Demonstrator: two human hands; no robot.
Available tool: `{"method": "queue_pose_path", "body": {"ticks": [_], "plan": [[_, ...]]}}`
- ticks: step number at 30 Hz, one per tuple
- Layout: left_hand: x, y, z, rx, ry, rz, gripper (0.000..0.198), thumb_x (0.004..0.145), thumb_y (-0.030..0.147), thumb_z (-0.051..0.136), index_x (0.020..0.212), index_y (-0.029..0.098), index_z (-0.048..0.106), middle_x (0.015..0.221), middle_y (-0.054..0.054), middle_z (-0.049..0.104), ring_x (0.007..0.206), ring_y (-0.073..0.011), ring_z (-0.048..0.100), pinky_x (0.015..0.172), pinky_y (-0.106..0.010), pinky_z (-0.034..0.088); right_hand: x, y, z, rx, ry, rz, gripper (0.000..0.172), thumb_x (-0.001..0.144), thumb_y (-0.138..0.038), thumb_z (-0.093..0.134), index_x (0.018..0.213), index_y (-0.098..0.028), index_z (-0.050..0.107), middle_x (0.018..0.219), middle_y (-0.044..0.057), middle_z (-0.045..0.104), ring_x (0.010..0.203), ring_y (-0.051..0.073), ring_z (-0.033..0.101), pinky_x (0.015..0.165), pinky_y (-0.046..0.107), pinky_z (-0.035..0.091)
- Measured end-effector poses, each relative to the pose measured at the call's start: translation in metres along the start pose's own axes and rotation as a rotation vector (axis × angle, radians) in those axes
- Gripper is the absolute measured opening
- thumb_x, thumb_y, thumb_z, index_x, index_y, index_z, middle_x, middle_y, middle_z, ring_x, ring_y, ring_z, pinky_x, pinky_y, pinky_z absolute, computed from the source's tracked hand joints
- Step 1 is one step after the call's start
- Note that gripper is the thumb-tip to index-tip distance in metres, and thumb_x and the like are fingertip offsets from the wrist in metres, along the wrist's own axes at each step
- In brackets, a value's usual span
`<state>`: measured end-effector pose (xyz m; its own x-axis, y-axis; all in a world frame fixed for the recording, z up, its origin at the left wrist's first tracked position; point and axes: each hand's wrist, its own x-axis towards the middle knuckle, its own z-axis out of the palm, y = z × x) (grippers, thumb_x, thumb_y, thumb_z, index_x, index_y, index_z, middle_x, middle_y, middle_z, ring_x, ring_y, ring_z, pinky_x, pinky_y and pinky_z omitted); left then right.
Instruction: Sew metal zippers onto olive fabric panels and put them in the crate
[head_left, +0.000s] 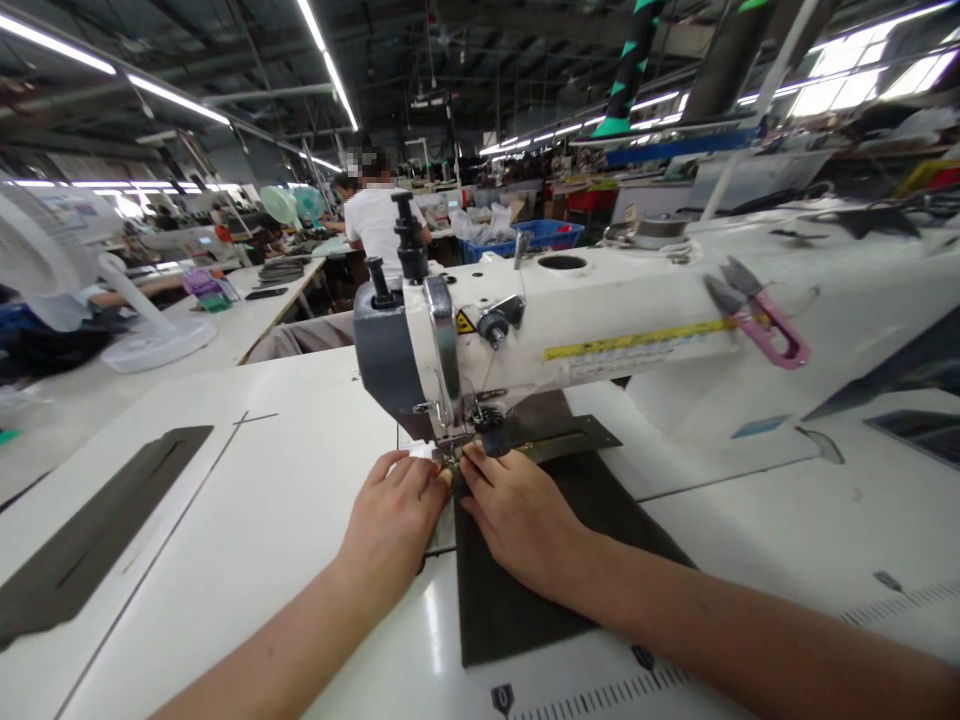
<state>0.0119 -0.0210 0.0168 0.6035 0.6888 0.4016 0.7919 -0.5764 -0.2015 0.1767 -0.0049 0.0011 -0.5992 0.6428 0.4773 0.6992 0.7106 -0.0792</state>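
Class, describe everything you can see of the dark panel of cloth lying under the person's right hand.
The dark panel looks like plain, brownish-grey cloth with straight visible edges and a sharp near-left corner. It lies mostly flat on the white worktop, partly beneath the sewing machine's arm. The right hand rests on it, and the forearm crosses over it, hiding part of it. A narrow slotted strip of similar shade lies across its far part; whether the two are joined is hidden.

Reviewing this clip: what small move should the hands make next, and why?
Probably ease the dark cloth slightly forward, guided flat: the left hand and right hand sit close by the needle area of the sewing machine, and much of the cloth lies on the near side.
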Motion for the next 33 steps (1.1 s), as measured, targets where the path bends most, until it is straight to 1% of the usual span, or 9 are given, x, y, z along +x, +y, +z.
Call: {"method": "queue_pose_path", "body": {"ticks": [4, 9, 13, 16, 22, 29, 33], "plan": [[0.002, 0.0, -0.002, -0.002, -0.021, -0.008, 0.017, 0.084, 0.011, 0.046, 0.09, 0.013, 0.062, 0.083, -0.008, 0.06, 0.078, -0.0212, 0.057, 0.084, -0.041, 0.043, -0.001, -0.003, -0.002, -0.025, -0.044, 0.028, 0.025, 0.082, -0.017, 0.053, 0.101, -0.004, 0.061, 0.109, 0.018, 0.058, 0.09, 0.027, 0.052, 0.081, 0.039, 0.045], [0.005, 0.004, -0.004, 0.061, -0.043, -0.011, 0.019, 0.085, 0.012, 0.044, 0.085, 0.012, 0.062, 0.081, -0.009, 0.061, 0.077, -0.0229, 0.057, 0.081, -0.04, 0.044, -0.001, -0.001, -0.005, 0.011, -0.088, 0.028, 0.025, 0.083, -0.018, 0.051, 0.103, -0.004, 0.06, 0.109, 0.017, 0.057, 0.092, 0.027, 0.05, 0.082, 0.039, 0.042], [0.006, 0.006, -0.004, 0.089, -0.056, -0.008, 0.022, 0.086, 0.012, 0.041, 0.083, 0.012, 0.062, 0.08, -0.01, 0.061, 0.077, -0.0239, 0.058, 0.079, -0.04, 0.045, 0.0, 0.001, -0.008, 0.017, -0.115, 0.034, 0.026, 0.085, -0.021, 0.049, 0.103, -0.005, 0.06, 0.107, 0.015, 0.057, 0.09, 0.026, 0.048, 0.08, 0.038, 0.041], [0.006, 0.004, -0.004, 0.095, -0.05, 0.009, 0.023, 0.086, 0.013, 0.04, 0.083, 0.012, 0.062, 0.082, -0.01, 0.061, 0.077, -0.0244, 0.058, 0.079, -0.041, 0.045, 0.0, 0.001, -0.009, 0.026, -0.119, 0.028, 0.027, 0.085, -0.024, 0.05, 0.102, -0.005, 0.06, 0.105, 0.015, 0.056, 0.091, 0.026, 0.047, 0.079, 0.037, 0.041], [0.008, 0.0, -0.001, 0.022, -0.032, 0.025, 0.019, 0.082, 0.012, 0.043, 0.085, 0.012, 0.062, 0.083, -0.01, 0.062, 0.079, -0.0246, 0.057, 0.078, -0.04, 0.044, 0.002, 0.005, -0.007, 0.021, -0.115, 0.02, 0.026, 0.086, -0.024, 0.049, 0.101, -0.005, 0.06, 0.105, 0.015, 0.056, 0.091, 0.026, 0.047, 0.078, 0.037, 0.04], [0.009, -0.002, 0.003, -0.007, -0.046, -0.028, 0.013, 0.08, 0.01, 0.047, 0.08, 0.011, 0.06, 0.082, -0.009, 0.061, 0.077, -0.024, 0.056, 0.075, -0.039, 0.045, 0.006, 0.006, -0.006, 0.022, -0.134, 0.013, 0.027, 0.084, -0.021, 0.049, 0.103, -0.003, 0.059, 0.103, 0.016, 0.058, 0.092, 0.027, 0.049, 0.081, 0.038, 0.04], [0.009, -0.002, 0.004, -0.009, -0.083, -0.057, 0.012, 0.079, 0.008, 0.049, 0.078, 0.012, 0.06, 0.08, -0.008, 0.061, 0.077, -0.023, 0.056, 0.075, -0.038, 0.044, 0.006, 0.005, -0.005, 0.026, -0.124, 0.021, 0.024, 0.083, -0.018, 0.049, 0.101, -0.006, 0.059, 0.101, 0.015, 0.058, 0.089, 0.027, 0.05, 0.077, 0.038, 0.042]]}}
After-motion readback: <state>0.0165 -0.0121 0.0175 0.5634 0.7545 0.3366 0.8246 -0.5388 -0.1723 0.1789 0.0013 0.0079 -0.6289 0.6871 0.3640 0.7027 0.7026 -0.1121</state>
